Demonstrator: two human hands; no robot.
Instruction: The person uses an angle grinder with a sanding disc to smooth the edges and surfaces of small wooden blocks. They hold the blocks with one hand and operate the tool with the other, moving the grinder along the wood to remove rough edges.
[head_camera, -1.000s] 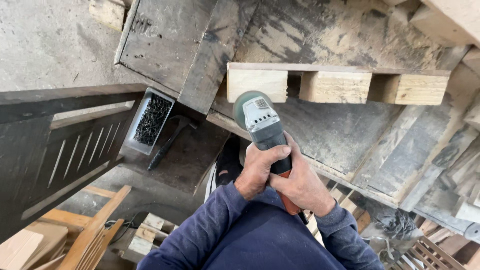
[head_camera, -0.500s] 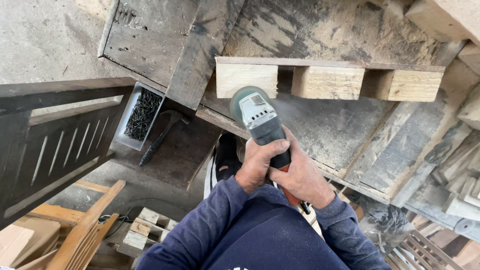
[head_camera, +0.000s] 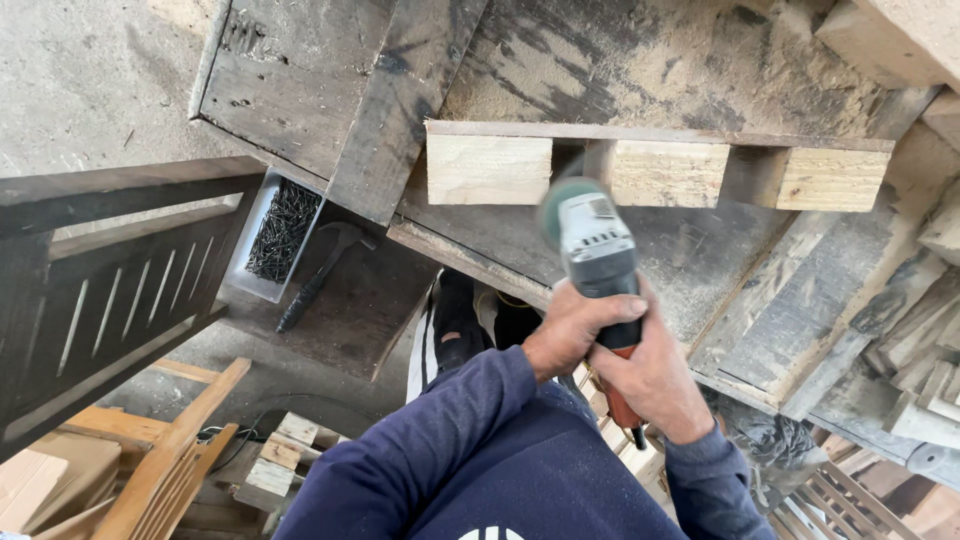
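1. Since the previous second the angle grinder (head_camera: 597, 262) had swung right and up, its head now blurred and just under the pale wooden blocks (head_camera: 668, 172); judged to be closing on the workpiece.
2. Left hand (head_camera: 577, 326) was closed around the grinder's grey body.
3. Right hand (head_camera: 655, 378) was clenched on the rear handle, fingers fully wrapped.
4. A hammer (head_camera: 320, 275) and a tray of nails (head_camera: 280, 232) lay on the dusty workbench (head_camera: 700, 60), well apart from both hands.

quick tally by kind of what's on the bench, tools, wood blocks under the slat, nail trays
Angle grinder, held by left hand and right hand: 1
Hammer: 1
Pale wood blocks: 3
Tray of nails: 1
Total: 6
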